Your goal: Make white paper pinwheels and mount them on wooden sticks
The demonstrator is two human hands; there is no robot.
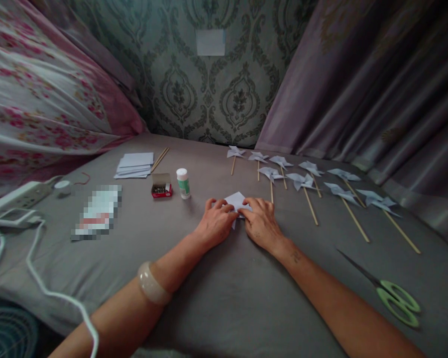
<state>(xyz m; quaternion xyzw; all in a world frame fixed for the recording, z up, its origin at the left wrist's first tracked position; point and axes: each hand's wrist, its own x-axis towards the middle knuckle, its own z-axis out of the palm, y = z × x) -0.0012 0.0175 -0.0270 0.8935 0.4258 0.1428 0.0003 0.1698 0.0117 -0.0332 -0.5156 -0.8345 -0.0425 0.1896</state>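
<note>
A white sheet of paper (238,199) lies on the grey cloth in the middle, partly folded, one corner pointing away from me. My left hand (217,223) presses on its left side with bent fingers. From the right, my right hand (260,222) grips its other edge, thumb and fingers close together. Both thumbs nearly meet over the paper, so much of it is hidden. Beyond my left hand stand a glue stick (183,184) with a white cap and a small red box (162,187) of tiny metal pieces, its lid up.
Several paper pinwheels (302,181) on sticks lie at the right. Scissors (395,301) with green handles are nearer me. A stack of white paper (134,165) and wooden sticks (160,159) lie back left. A power strip (20,201) with a white cable (52,293) borders the left.
</note>
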